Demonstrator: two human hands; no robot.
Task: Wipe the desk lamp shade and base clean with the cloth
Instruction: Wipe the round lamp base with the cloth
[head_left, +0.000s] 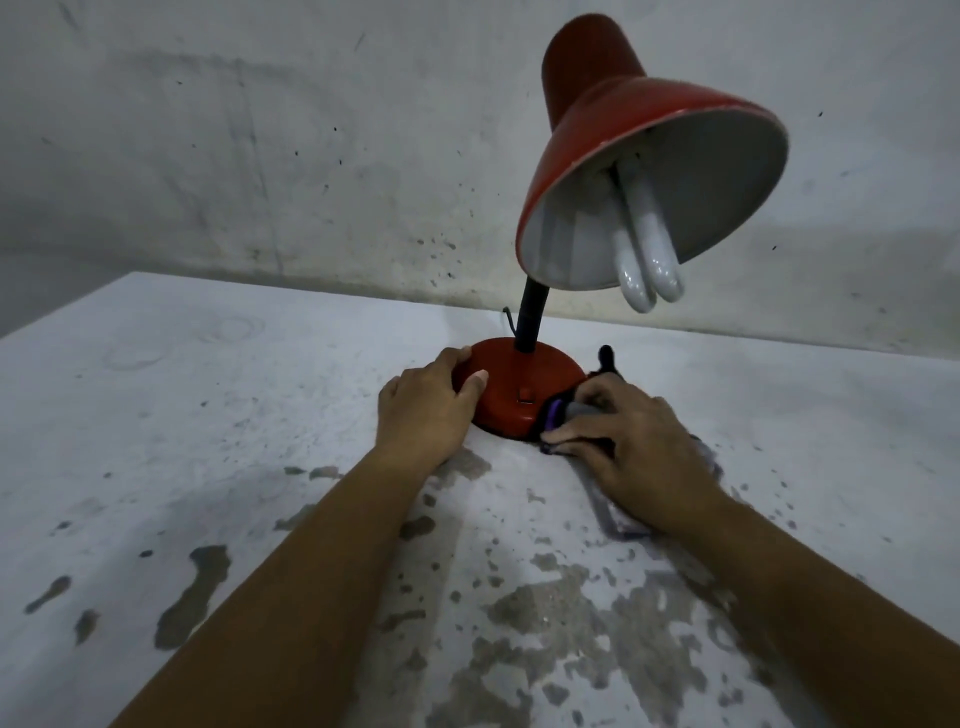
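A red desk lamp stands on a worn, paint-flecked table (208, 415) near a stained grey wall (260, 156). Its round base (524, 376) sits flat on the surface, a black neck (530, 322) rises from the middle of it, and the red shade (623, 140) tilts toward the camera, showing its white inside and a white tube bulb (647, 260). The left hand (426, 410) rests on the left edge of the base, fingers curled over the rim and thumb on top, its grip closed on the base. The right hand (628, 447) presses a dark cloth (561, 415) with purple trim against the base's front right side, its grip closed on the cloth. Part of the cloth pokes out behind the fingers, beside the base.
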